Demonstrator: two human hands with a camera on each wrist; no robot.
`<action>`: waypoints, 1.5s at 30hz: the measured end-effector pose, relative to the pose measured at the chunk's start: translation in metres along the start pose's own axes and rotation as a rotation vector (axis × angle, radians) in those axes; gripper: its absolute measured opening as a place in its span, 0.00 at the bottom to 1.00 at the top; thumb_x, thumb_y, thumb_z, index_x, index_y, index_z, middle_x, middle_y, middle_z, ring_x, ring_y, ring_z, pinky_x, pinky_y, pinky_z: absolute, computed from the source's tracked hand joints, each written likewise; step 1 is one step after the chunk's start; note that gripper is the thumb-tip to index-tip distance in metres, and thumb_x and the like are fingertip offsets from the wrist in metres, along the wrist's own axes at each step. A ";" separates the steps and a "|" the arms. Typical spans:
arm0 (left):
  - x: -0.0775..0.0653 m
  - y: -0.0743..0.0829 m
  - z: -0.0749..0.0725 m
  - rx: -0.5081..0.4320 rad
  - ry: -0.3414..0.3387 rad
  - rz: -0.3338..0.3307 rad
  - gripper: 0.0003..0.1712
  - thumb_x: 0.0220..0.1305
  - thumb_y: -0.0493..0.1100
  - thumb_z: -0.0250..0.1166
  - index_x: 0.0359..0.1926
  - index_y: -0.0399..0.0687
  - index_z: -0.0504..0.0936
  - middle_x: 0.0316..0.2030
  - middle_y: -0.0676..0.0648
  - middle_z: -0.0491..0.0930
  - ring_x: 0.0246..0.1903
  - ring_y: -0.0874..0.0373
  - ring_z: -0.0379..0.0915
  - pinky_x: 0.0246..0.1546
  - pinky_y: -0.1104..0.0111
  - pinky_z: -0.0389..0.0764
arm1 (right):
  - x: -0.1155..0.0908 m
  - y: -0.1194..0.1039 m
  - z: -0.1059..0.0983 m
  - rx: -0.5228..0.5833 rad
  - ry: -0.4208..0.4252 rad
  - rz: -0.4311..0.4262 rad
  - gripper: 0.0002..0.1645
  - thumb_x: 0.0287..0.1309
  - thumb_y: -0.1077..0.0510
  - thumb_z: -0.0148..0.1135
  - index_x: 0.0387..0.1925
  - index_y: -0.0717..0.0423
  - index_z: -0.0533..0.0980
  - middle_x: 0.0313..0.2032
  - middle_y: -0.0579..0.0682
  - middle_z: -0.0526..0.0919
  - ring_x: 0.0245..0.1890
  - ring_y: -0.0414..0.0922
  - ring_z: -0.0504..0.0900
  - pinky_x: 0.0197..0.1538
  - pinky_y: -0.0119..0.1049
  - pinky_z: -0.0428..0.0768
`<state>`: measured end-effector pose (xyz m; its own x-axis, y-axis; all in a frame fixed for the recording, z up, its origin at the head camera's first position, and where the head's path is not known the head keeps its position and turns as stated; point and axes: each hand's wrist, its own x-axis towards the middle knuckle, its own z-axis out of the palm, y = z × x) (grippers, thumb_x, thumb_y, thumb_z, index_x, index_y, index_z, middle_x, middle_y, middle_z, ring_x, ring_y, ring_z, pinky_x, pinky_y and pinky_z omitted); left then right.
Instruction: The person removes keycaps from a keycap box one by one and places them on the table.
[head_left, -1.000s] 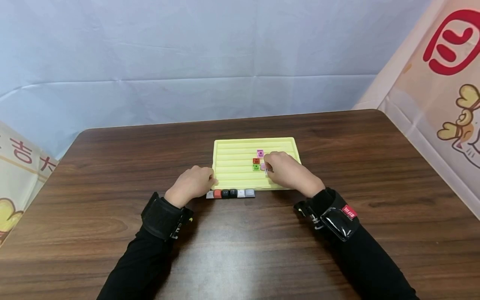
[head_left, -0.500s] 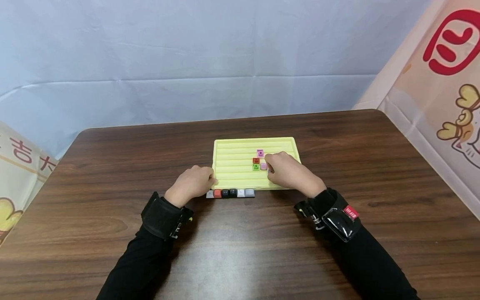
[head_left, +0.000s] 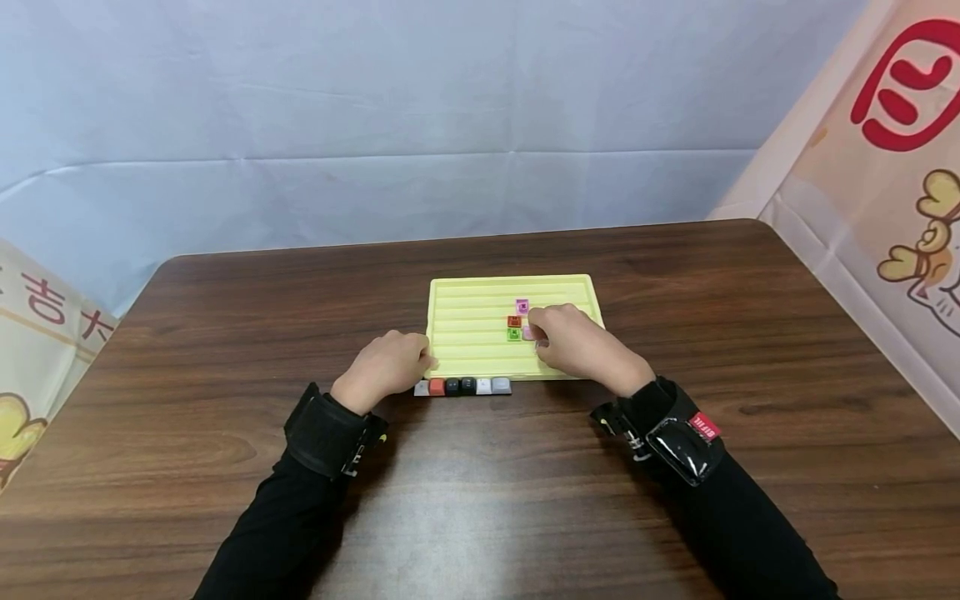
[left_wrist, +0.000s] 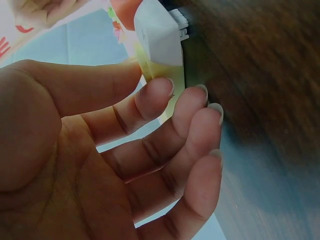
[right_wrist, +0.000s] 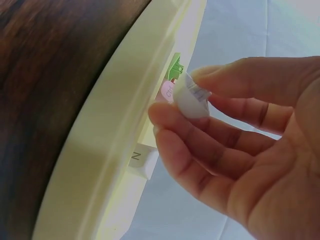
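Observation:
My right hand (head_left: pixel 573 340) is over the right half of a ribbed yellow tray (head_left: pixel 468 360), pinching a white keycap (right_wrist: pixel 192 102) between thumb and fingers. In the right wrist view this keycap is tilted, its hollow underside partly showing. Just beyond it are a pink Ctrl keycap (right_wrist: pixel 167 91) and a green keycap (right_wrist: pixel 175 67). My left hand (head_left: pixel 384 367) holds the tray's near left corner, thumb and index finger at the rim in the left wrist view. Its other fingers curl loosely beside the tray.
A red keycap (head_left: pixel 513 321) and a purple keycap (head_left: pixel 522 307) lie in the tray. A white N keycap (right_wrist: pixel 143 161) sits nearer its right side. Along the front edge runs a row of several keycaps (head_left: pixel 468 387) on the brown table (head_left: pixel 480 500).
My right hand has shifted slightly about the same spot, the white keycap in its fingers and the pink keycap beside them. My left hand stays at the tray's corner.

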<state>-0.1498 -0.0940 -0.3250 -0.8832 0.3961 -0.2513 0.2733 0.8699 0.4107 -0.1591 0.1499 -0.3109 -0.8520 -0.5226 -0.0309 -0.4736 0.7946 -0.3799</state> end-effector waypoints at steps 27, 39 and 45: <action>0.001 0.000 0.000 0.012 -0.010 -0.017 0.14 0.67 0.41 0.54 0.23 0.44 0.70 0.17 0.48 0.61 0.16 0.59 0.53 0.22 0.68 0.57 | -0.003 -0.003 0.000 0.021 0.015 -0.013 0.14 0.42 0.78 0.46 0.26 0.63 0.74 0.24 0.50 0.69 0.24 0.44 0.61 0.28 0.33 0.61; 0.001 0.001 0.000 0.013 -0.008 -0.019 0.15 0.67 0.41 0.54 0.23 0.44 0.69 0.17 0.49 0.60 0.16 0.59 0.52 0.22 0.68 0.57 | -0.013 -0.006 0.003 0.021 0.015 -0.061 0.11 0.45 0.77 0.49 0.21 0.60 0.68 0.20 0.47 0.61 0.23 0.42 0.58 0.27 0.33 0.58; 0.001 0.001 0.000 0.017 -0.005 -0.018 0.15 0.67 0.41 0.54 0.23 0.44 0.69 0.17 0.49 0.60 0.16 0.59 0.51 0.22 0.68 0.57 | -0.019 -0.005 0.005 0.000 0.005 -0.072 0.10 0.48 0.74 0.59 0.23 0.60 0.69 0.22 0.47 0.65 0.24 0.43 0.62 0.28 0.33 0.62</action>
<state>-0.1501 -0.0927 -0.3245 -0.8859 0.3821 -0.2630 0.2640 0.8815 0.3915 -0.1389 0.1543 -0.3133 -0.8167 -0.5770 0.0008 -0.5337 0.7548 -0.3813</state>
